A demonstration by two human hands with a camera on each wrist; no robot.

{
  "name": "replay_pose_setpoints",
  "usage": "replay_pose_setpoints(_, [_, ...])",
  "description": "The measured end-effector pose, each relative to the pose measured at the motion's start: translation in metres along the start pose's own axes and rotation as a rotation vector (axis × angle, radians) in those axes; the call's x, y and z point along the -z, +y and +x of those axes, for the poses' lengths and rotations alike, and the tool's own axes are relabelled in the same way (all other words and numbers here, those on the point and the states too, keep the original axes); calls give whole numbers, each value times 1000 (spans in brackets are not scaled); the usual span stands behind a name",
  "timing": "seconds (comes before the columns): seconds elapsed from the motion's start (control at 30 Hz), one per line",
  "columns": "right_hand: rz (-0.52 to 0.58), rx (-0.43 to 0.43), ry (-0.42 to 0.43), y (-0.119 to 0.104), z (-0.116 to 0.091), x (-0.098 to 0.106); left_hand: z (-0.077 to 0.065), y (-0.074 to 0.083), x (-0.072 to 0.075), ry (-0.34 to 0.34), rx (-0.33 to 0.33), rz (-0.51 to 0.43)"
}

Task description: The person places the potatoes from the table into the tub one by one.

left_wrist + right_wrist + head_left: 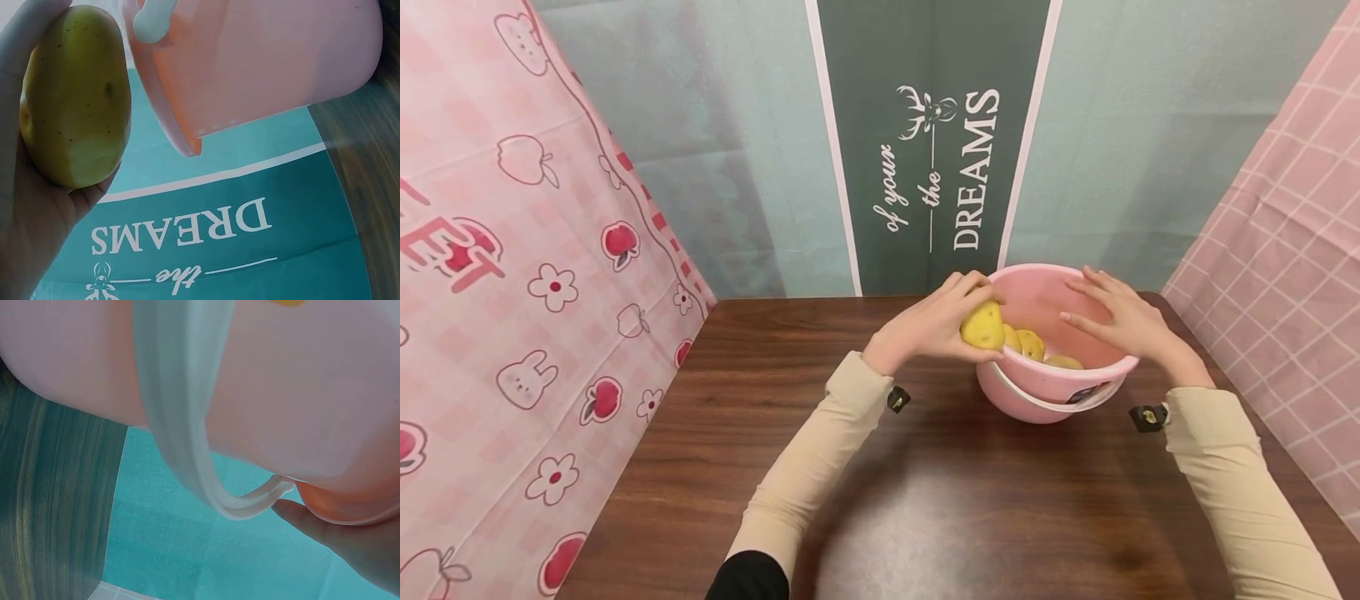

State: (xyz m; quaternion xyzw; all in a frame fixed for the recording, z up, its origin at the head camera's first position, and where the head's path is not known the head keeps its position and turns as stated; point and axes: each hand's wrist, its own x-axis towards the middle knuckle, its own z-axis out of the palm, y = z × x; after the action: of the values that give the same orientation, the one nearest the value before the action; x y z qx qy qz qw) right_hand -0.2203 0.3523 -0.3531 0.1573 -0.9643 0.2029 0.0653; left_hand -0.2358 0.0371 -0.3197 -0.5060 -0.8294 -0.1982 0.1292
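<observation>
My left hand (943, 317) grips a yellow potato (983, 326), with fingers over its top and thumb beneath, just outside the left rim of a pink bucket (1052, 386). The left wrist view shows the same potato (78, 97) upright against the palm, its skin dotted with dark specks. Inside the bucket lie several more potatoes (1031, 344). On the opposite side, my right hand (1123, 321) is at the rim with its fingers spread and fairly straight, holding no potato. In the right wrist view one finger (306, 522) lies by the handle's joint at the rim.
The bucket's white handle (181, 406) hangs down along its near outer side. It stands on a dark wooden table (760, 442), close to the back edge. Behind rises a green cloth (932, 150) with lettering; pink patterned cloths (550, 333) flank both sides.
</observation>
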Motion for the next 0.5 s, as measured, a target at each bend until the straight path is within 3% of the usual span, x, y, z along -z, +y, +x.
replay_pose_setpoints(0.5, [-5, -9, -5, 0, 0, 0, 13, 1, -4, -15, 12, 7])
